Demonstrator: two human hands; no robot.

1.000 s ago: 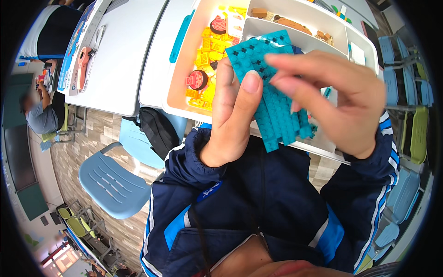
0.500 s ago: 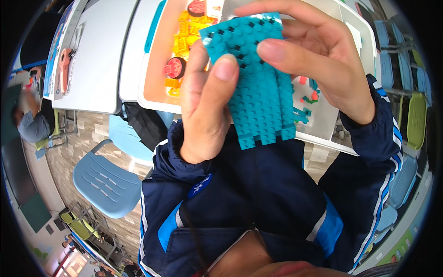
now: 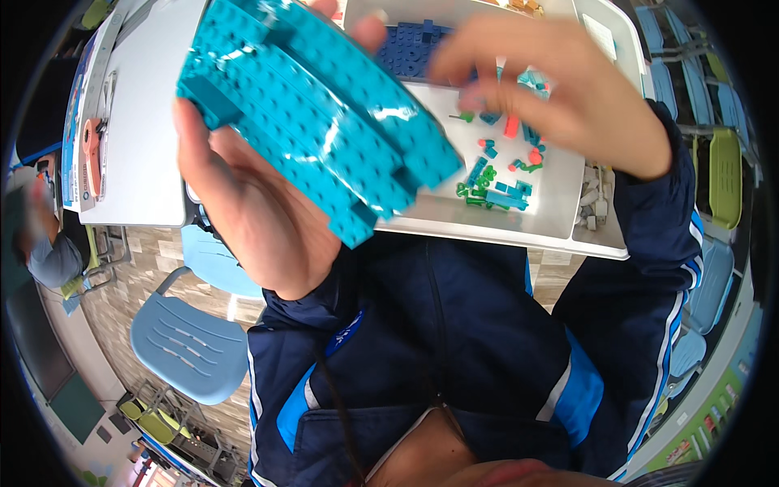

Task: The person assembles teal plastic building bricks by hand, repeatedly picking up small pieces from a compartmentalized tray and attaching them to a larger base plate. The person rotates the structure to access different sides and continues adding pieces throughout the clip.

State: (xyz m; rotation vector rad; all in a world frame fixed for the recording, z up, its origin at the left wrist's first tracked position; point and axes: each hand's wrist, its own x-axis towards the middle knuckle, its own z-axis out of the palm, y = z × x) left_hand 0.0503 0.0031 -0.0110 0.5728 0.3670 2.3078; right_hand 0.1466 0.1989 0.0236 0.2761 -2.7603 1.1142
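Observation:
My left hand (image 3: 264, 219) grips a teal building-brick assembly (image 3: 316, 122), tilted, long and studded, with stepped ends. The thumb presses its left edge and the palm lies beneath; fingertips show at its far side. Apart from it, my right hand (image 3: 560, 89) hovers over the white parts tray (image 3: 430, 215). Its fingers are bent and smeared by motion, so whether anything is between them does not show. Below that hand, small teal, green and coral pieces (image 3: 507, 191) lie scattered in the tray. A dark blue studded plate (image 3: 406, 53) rests at the tray's far side.
Grey pieces (image 3: 596, 199) fill a compartment at the tray's right. On the left stands a white table (image 3: 154, 130) with a coral-coloured tool (image 3: 92, 158) near its edge. A light blue chair (image 3: 191, 349) is at lower left, and a seated person (image 3: 53, 243) is farther left.
The teal assembly has gone left, turned and tilted, now in my left hand alone. My right hand has let go of it and is over the tray. The yellow pieces are now hidden.

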